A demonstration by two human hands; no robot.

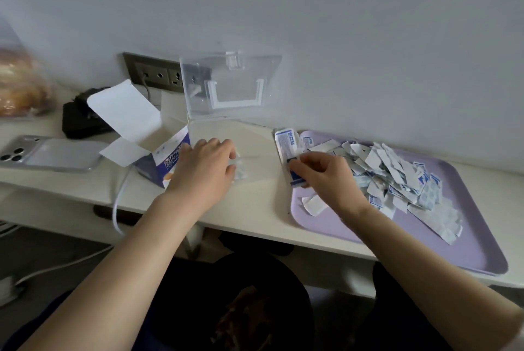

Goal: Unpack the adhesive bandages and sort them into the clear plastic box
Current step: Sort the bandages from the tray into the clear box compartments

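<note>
— Two hands are seen over the bench (255, 210). What is held?

— A wrapped bandage strip (285, 146) is pinched by the right hand (323, 172) at the purple tray's (453, 240) left edge. Its long axis runs from the wall toward the person, slightly slanted.

— And the left hand (202, 165)?

— It is reached into the clear plastic box (261, 149), fingers loosely bent. Pale bandages (241, 173) perhaps lie under the thumb; a grip cannot be told.

— The torn wrappers (397, 174)?

— Heaped on the tray.
</note>
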